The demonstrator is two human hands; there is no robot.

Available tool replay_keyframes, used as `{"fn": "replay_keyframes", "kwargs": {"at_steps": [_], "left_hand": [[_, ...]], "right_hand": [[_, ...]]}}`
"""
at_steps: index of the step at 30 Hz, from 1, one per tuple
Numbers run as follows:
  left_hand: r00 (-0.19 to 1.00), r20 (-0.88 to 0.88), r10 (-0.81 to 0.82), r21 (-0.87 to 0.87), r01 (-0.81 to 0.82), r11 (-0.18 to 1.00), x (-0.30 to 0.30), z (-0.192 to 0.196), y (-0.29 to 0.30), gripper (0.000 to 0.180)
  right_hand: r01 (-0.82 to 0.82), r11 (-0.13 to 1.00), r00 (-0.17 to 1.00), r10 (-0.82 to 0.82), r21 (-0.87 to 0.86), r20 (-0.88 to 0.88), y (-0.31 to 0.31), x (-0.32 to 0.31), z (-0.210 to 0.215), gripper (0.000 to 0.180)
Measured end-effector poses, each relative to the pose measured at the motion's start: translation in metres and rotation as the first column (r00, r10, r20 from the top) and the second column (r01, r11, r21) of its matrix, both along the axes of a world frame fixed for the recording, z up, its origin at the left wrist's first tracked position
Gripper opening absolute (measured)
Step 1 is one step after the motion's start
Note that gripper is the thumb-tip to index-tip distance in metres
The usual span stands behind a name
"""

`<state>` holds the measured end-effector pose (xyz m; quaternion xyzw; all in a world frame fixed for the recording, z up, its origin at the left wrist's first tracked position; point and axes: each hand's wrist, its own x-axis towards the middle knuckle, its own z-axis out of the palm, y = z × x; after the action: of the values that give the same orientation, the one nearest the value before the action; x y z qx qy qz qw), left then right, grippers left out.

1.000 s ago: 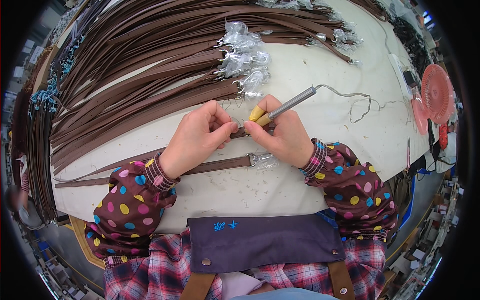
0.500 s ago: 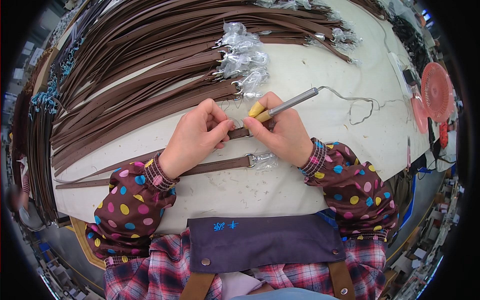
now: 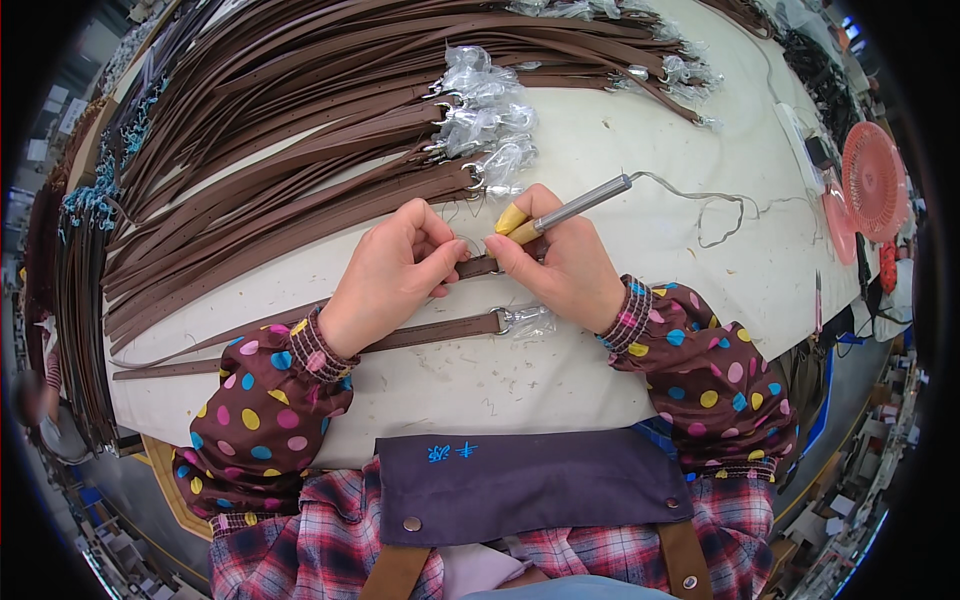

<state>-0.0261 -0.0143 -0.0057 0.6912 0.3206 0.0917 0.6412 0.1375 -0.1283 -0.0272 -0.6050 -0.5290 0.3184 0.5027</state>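
Note:
My left hand (image 3: 395, 270) is closed in a pinch, with a fine dark thread (image 3: 480, 242) at its fingertips. Below those fingers runs a brown strap (image 3: 478, 267), its end with a metal ring partly covered by my right hand (image 3: 565, 265). That hand is wrapped round a grey pen-shaped tool (image 3: 590, 198), whose cord trails off to the right. Yellow covers (image 3: 511, 218) show on its fingers. The tool's tip is hidden. Nearer to me lies a second brown strap (image 3: 440, 331) with a plastic-wrapped metal clasp (image 3: 528, 322).
Many brown straps (image 3: 290, 225) lie in bundles across the far left of the white table (image 3: 640, 400), their clasps in clear plastic (image 3: 488, 125). On the right are a pink basket-like thing (image 3: 873, 183) and a white power strip (image 3: 800, 135). Thread scraps dot the tabletop.
The grey tool and my right hand have shifted very slightly left. My left hand keeps its pinch in the same place.

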Motion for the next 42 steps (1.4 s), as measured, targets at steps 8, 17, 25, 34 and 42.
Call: {"fn": "replay_keyframes", "kwargs": {"at_steps": [8, 17, 25, 34, 42], "left_hand": [[1.0, 0.004, -0.009, 0.007, 0.009, 1.0, 0.0, 0.0, 0.001, 0.017], [0.973, -0.218, -0.071, 0.61, 0.192, 0.769, -0.008, 0.017, 0.006, 0.023], [0.95, -0.298, -0.098, 0.8, 0.305, 0.516, -0.012, 0.014, -0.006, 0.024], [0.947, -0.258, -0.19, 0.681, 0.317, 0.66, -0.009, 0.016, -0.011, 0.025], [0.951, -0.192, -0.244, 0.577, 0.311, 0.755, -0.005, 0.011, -0.005, 0.017]], "right_hand": [[0.005, 1.0, 1.0, -0.005, 0.002, 0.006, 0.001, 0.0, -0.002, 0.024], [0.061, 0.996, 0.997, -0.057, 0.07, -0.059, 0.0, 0.002, 0.0, 0.021], [0.112, 0.967, 0.991, -0.091, 0.228, -0.102, -0.004, 0.004, 0.006, 0.019], [0.021, 0.99, 0.992, -0.004, 0.136, -0.124, -0.007, 0.003, 0.007, 0.018], [-0.033, 0.994, 0.989, 0.047, 0.1, -0.14, -0.007, 0.001, 0.004, 0.02]]}}
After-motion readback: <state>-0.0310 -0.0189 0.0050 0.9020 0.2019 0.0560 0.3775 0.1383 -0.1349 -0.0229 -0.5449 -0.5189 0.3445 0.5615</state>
